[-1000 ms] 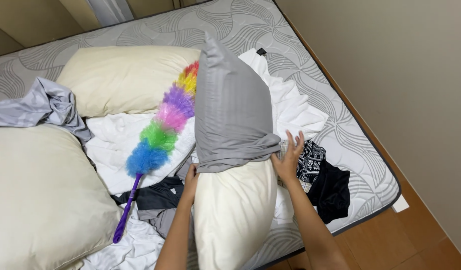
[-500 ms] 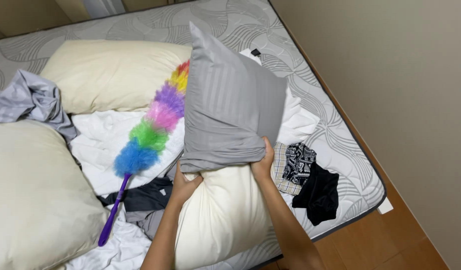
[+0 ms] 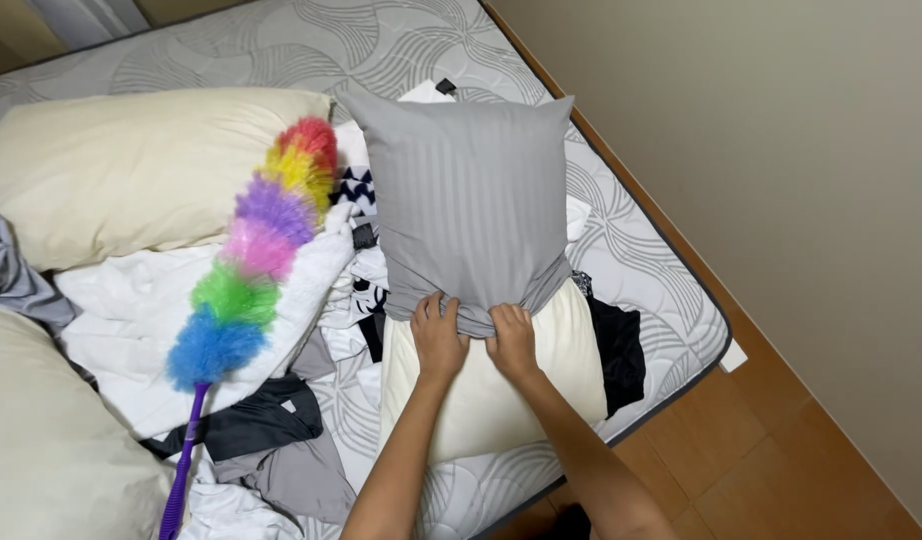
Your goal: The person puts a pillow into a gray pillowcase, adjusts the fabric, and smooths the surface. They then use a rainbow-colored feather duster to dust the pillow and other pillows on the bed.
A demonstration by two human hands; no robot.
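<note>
My left hand (image 3: 438, 338) and right hand (image 3: 511, 340) sit side by side, fingers clenched on the bunched open hem of the grey striped fabric pillowcase (image 3: 466, 205). Case covers approx. the top half of the cream pillow (image 3: 491, 395); lower half sticks out bare toward me. Pillow stands tilted on the grey-patterned mattress (image 3: 641, 250), btw. a heap of white and black laundry (image 3: 351, 290) and a black garment (image 3: 621, 345). Left of that: rainbow feather duster w/ purple handle (image 3: 246, 270), two bare cream pillows (image 3: 131, 170).
</note>
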